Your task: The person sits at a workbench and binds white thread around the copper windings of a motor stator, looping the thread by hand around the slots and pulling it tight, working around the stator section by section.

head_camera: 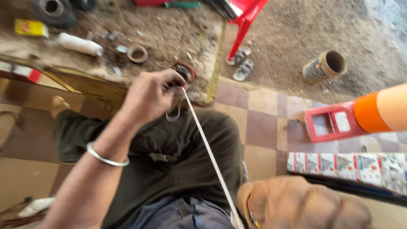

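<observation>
The left hand (146,95) is clenched around the far end of a thin white flat strap (207,157), pulled taut and running back to the right hand (305,203), which fills the near corner, blurred; whether it grips the strap I cannot tell. The strap looks light, limp and slick, best pinched near its ends. Just beyond the left hand sits a small reddish-brown ring-shaped part (185,71), mostly hidden by fingers. Farther off lies a dusty surface (169,34).

two hands (146,95), one white strip (207,154), two sandals (241,63), one red chair (246,17), one cylindrical tin (324,65)
</observation>
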Demonstrator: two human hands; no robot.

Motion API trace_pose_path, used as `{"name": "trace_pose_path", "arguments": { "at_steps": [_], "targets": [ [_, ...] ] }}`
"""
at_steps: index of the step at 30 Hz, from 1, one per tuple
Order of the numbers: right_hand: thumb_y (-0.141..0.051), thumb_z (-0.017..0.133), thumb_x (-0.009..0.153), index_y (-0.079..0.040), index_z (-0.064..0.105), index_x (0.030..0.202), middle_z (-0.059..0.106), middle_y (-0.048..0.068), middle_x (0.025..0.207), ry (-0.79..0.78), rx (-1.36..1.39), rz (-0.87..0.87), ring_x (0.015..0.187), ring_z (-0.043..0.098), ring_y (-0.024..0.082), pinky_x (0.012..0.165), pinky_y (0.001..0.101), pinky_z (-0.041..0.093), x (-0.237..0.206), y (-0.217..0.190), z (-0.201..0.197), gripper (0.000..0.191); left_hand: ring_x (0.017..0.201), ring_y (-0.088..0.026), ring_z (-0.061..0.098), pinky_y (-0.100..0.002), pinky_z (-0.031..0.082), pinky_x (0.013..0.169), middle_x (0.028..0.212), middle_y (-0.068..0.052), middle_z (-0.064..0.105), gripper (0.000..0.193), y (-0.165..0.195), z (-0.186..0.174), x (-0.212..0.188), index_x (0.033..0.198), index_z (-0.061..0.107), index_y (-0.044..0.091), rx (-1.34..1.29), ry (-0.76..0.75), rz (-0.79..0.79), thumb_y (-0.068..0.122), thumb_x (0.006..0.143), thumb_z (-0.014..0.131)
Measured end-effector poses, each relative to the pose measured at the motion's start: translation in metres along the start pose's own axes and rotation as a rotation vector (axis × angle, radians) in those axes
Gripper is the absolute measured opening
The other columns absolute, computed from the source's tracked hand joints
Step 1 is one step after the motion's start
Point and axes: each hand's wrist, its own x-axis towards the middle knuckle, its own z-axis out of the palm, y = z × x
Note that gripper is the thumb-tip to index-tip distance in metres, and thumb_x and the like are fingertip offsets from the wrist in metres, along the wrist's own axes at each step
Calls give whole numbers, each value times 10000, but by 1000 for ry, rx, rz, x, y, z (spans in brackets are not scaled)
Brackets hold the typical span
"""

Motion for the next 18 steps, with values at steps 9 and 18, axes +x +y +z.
{"name": "trace_pose_path", "arguments": {
  "at_steps": [9,18],
  "targets": [
    [-258,408,1062,-281,690,1097,632,-77,996,-418,380,-518,677,525,80,541,261,389,-31,29,10,285,953,-193,778,-311,614,808,1030,-126,782,201,-6,19,-8,1118,727,11,-77,-27,2,-34,922,732],
    [-216,651,1060,-110,707,981,664,22,863,-434,708,-236,666,601,186,517,361,446,-41,43,3,143,1004,-210,772,-300,633,835,1074,-158,756,200,-6,28,-9,1147,657,-37,-82,-68,-16,-100,957,661]
  ]
}}
